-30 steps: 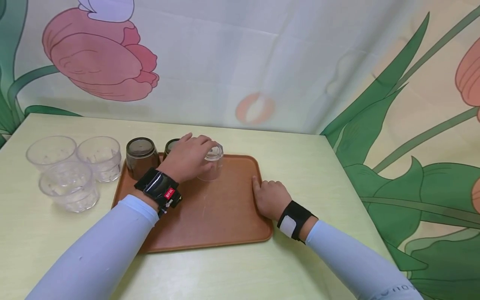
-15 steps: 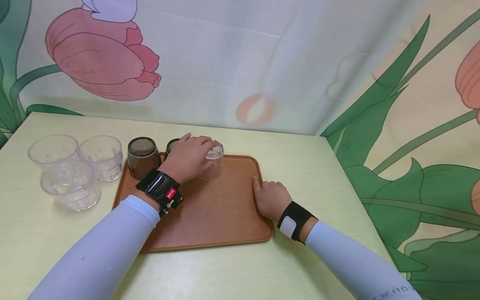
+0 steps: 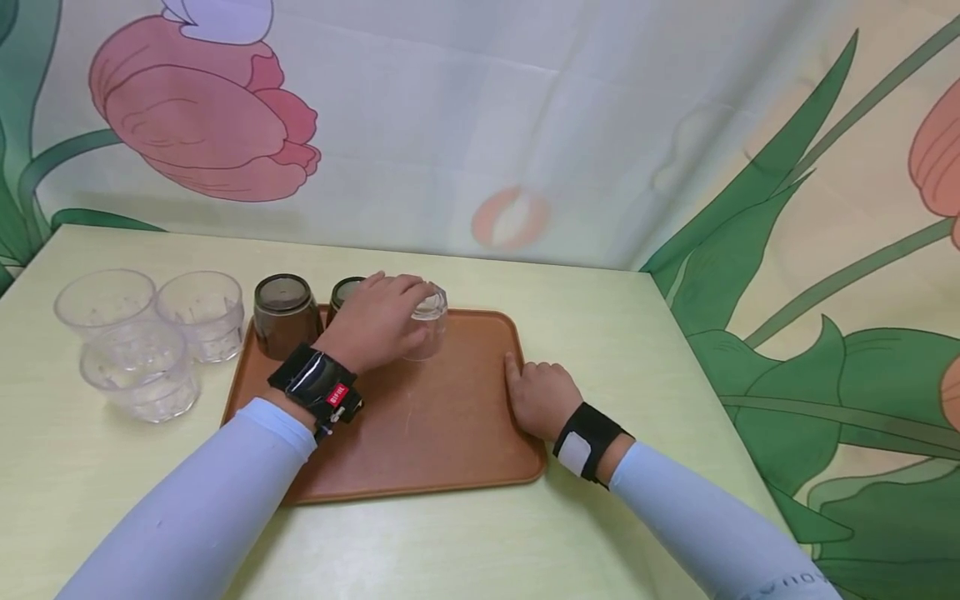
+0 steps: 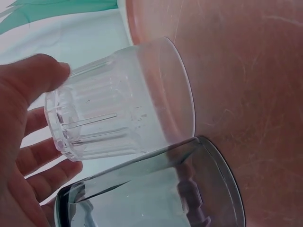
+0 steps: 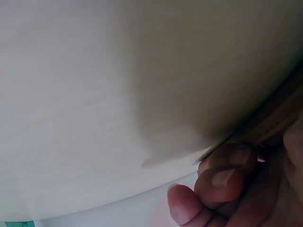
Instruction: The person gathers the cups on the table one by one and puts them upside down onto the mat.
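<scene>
My left hand (image 3: 371,321) holds an upside-down clear tumbler (image 3: 431,337) by its base, on the back part of a brown tray (image 3: 420,433). In the left wrist view the thumb lies on one side of the clear tumbler's base and the fingers on the other. Right beside it stands a dark tinted tumbler (image 4: 132,201), also upside down. Another dark tumbler (image 3: 285,321) is inverted at the tray's back left corner. My right hand (image 3: 546,400) grips the tray's right edge, thumb along the rim; its fingers (image 5: 220,184) are curled in the right wrist view.
Three clear tumblers stand mouth up on the table left of the tray: one at the back (image 3: 105,308), one nearer the tray (image 3: 201,321) and one in front (image 3: 142,379). A flower-printed curtain (image 3: 420,125) hangs behind the pale table (image 3: 600,317).
Almost nothing differs. My left hand stays at the clear tumbler with only a tiny shift of the wrist, and my right hand keeps its place on the tray's edge.
</scene>
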A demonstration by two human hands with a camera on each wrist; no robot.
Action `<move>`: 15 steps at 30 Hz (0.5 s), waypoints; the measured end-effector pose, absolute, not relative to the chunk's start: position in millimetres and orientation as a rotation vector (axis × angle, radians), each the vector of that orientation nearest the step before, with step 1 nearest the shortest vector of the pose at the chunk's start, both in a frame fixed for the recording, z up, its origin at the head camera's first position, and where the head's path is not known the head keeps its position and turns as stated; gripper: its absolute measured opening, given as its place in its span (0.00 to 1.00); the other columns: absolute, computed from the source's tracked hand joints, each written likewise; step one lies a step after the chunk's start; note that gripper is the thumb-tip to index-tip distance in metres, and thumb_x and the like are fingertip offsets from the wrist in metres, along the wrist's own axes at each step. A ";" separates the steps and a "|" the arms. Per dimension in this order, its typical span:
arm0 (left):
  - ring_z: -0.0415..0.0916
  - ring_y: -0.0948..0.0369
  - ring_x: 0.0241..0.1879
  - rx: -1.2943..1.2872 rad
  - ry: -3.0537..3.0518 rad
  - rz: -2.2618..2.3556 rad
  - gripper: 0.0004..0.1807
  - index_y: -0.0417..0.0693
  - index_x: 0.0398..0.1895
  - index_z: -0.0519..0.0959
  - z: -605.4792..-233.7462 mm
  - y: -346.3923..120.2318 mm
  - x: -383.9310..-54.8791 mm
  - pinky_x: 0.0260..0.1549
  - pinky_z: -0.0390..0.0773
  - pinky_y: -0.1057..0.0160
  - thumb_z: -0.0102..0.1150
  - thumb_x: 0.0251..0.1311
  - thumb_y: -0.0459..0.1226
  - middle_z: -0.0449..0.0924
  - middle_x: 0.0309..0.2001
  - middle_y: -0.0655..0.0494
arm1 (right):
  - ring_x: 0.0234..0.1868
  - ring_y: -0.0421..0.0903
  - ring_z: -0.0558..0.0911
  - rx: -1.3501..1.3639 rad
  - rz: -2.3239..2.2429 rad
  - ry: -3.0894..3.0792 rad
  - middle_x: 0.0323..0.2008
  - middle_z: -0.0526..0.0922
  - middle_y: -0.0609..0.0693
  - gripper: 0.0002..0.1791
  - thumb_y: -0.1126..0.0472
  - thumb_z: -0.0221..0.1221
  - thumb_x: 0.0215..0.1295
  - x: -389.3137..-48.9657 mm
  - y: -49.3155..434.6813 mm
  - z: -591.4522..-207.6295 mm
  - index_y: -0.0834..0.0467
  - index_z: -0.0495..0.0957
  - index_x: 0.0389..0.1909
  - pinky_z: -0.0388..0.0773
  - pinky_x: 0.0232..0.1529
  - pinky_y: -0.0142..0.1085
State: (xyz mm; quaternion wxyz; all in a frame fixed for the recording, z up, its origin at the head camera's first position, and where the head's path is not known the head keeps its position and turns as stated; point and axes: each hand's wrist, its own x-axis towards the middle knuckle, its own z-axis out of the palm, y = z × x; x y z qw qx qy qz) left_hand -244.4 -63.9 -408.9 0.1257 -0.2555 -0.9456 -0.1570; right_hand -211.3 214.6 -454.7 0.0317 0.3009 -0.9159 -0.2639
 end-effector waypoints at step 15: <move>0.74 0.49 0.62 -0.846 -2.569 -0.615 0.29 0.43 0.63 0.76 -407.0 -75.2 -222.0 0.64 0.71 0.47 0.64 0.62 0.48 0.77 0.62 0.45 | 0.22 0.47 0.74 0.896 -0.775 -2.870 0.26 0.78 0.53 0.27 0.59 0.46 0.75 -213.5 214.8 -458.4 0.64 0.65 0.72 0.80 0.26 0.40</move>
